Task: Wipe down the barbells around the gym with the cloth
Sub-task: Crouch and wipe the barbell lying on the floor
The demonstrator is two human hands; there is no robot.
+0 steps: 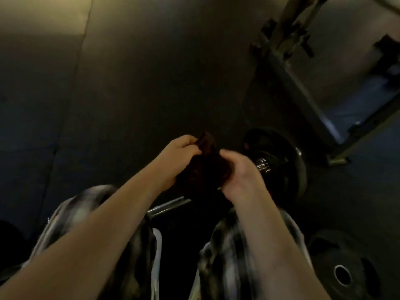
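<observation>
A dark cloth [204, 167] is held between both hands above a barbell. My left hand [176, 158] pinches the cloth's upper left edge. My right hand [239, 173] grips its right side. The barbell's steel shaft [167, 206] runs from lower left under the cloth, and its shiny sleeve end [263, 164] pokes out of a black weight plate [285, 161] to the right. The cloth hides the middle stretch of the bar.
A metal rack frame [303, 83] stands on the dark rubber floor at upper right. A loose black plate [344, 267] lies flat at lower right. My knees in patterned shorts [227, 256] fill the bottom. Open floor [140, 83] stretches ahead and left.
</observation>
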